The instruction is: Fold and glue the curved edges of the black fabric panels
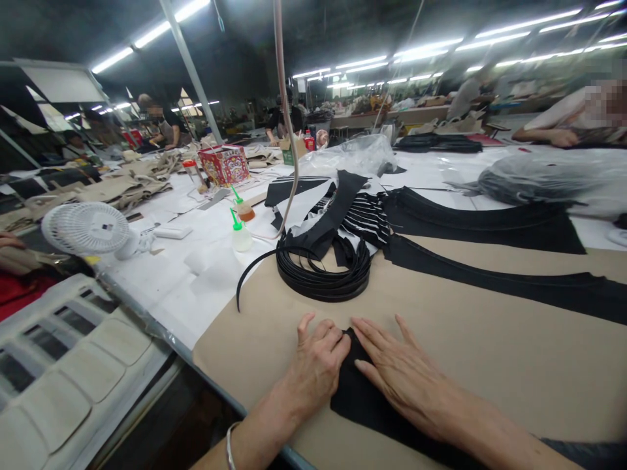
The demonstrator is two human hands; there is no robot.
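At the left, near the table's edge, stands a white fan [85, 227]; right of it, a squeeze bottle with a green tip [241, 239] stands just beyond a tan sheet [264, 336]. On the sheet's near part, the left hand [316, 365] has its fingers bent in against the far-left corner of a black piece [360, 391]; the fingertips are hidden, so I cannot tell whether they pinch it or only press. Farther off lies a coil of black strip [323, 284], apart from both hands. The black piece lies on the sheet between and under the hands, running toward the near right beneath the right forearm. It looks light, thin and soft, likely to crease or skid if pushed from one end, and hardly fragile; the corner and edges seem the best places to hold, with a flat palm steadying the middle. The right hand [399, 375] is open, fingers spread, laid along its far edge. At the far right rest long curved black panels [494, 232].
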